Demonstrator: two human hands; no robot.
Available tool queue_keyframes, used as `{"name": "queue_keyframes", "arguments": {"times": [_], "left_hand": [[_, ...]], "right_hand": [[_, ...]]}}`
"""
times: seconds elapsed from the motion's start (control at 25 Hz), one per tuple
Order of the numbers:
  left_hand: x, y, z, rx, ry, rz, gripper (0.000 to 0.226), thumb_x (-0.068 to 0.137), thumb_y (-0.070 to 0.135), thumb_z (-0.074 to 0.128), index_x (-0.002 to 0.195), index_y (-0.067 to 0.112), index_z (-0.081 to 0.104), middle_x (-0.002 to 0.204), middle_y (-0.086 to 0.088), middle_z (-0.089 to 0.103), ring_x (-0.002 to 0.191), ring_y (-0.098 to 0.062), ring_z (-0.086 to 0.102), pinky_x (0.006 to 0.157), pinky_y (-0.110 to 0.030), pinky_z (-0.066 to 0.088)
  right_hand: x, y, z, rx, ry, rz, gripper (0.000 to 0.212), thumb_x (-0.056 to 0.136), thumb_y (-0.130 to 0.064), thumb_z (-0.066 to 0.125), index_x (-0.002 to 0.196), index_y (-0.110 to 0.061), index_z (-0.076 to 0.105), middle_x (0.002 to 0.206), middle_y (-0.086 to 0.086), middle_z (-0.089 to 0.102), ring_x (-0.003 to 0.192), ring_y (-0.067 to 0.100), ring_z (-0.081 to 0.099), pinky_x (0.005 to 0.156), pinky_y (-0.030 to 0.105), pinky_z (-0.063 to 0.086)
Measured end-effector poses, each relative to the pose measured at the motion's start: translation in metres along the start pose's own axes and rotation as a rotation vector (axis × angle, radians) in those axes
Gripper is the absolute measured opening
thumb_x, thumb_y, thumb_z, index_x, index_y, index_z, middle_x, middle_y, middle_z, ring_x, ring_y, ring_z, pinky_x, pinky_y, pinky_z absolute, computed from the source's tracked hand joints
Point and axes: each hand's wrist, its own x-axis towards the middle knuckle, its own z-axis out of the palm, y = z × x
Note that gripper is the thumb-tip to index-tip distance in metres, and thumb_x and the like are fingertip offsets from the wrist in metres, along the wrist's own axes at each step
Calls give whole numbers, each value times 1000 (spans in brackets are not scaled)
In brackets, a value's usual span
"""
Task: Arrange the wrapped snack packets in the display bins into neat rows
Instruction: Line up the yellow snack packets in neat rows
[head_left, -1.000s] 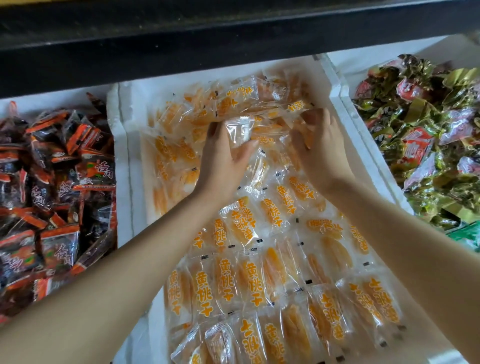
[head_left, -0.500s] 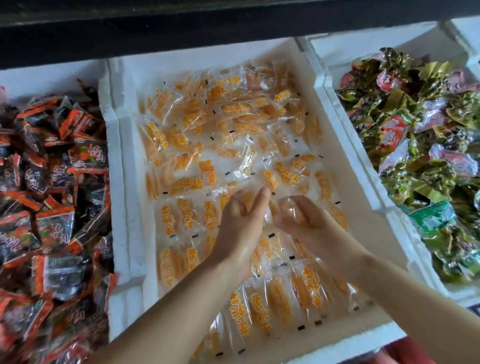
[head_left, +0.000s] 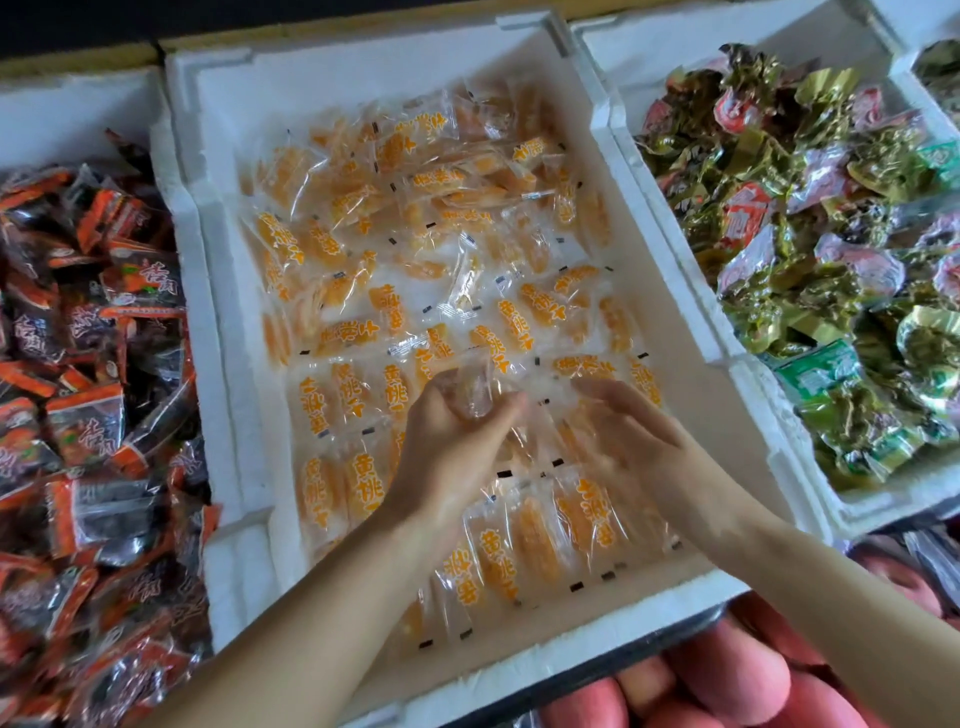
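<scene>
Three foam bins show side by side: the left bin (head_left: 78, 104) with dark red packets (head_left: 88, 338), the middle bin (head_left: 223, 364), and the right bin (head_left: 753, 47) with green and gold packets (head_left: 831, 270). I have two hands over the middle one. The left hand (head_left: 452, 452) pinches one clear packet (head_left: 475, 392) between thumb and curled fingers. The right hand (head_left: 644, 447) lies just beside it, fingers loosely spread on the lined-up orange-printed packets (head_left: 498, 561), though blurred. Those are too many to count: rows near me, a loose heap farther back.
</scene>
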Motion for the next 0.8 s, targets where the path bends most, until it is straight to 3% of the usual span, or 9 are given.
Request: {"name": "queue_keyframes", "arguments": {"times": [0.08,0.2,0.32,0.44,0.52,0.64,0.72,0.8], "left_hand": [[-2,-3,-8,-19,13,16,34,81,21,73,111,17,59,96,2,68,82,-6,67,68,-25,54],[-6,-10,-18,19,23,28,30,79,25,74,105,27,60,111,2,66,106,-13,61,87,-32,47],[-11,-18,-21,33,17,45,26,81,19,73,97,32,57,106,2,66,100,-10,62,84,-27,47],[-16,-24,-22,48,16,49,22,80,17,74,89,29,58,80,11,66,75,3,63,71,-16,49],[-20,-27,-22,42,1,9,21,79,19,75,90,26,58,76,10,66,78,-6,65,74,-21,49],[-26,-30,-21,35,-91,-37,25,80,23,74,101,19,62,89,3,69,90,-13,66,79,-26,45],[-28,-30,-21,57,-148,-41,28,80,25,75,103,13,65,90,1,71,87,-11,66,80,-28,44],[-31,-28,-18,98,-197,-44,27,78,28,76,95,9,68,78,-1,71,77,-12,67,78,-35,49]], "right_hand": [[-4,21,1,-224,102,3,27,95,-18,49,122,-24,48,87,-14,56,72,6,54,62,14,42],[-9,51,10,-420,113,42,29,92,-15,55,121,-14,50,82,-14,55,78,10,55,73,22,46],[-8,58,12,-503,135,15,24,89,-18,60,113,-16,55,77,-17,56,80,9,58,77,28,50],[-8,56,11,-545,124,37,24,90,-21,61,112,-18,53,82,-12,60,79,11,60,72,26,50],[-10,57,12,-679,103,28,27,91,-24,59,115,-18,49,97,-3,62,87,17,60,76,31,50],[-17,52,11,-873,150,-46,33,90,-31,59,119,-23,46,108,-8,54,96,14,57,74,27,46],[-23,46,11,-690,171,-169,29,89,-28,60,116,-24,49,100,-13,55,88,6,57,72,20,45],[-33,34,16,-277,67,-167,25,87,-22,63,109,-28,53,91,-16,60,78,0,59,69,15,47]]}}
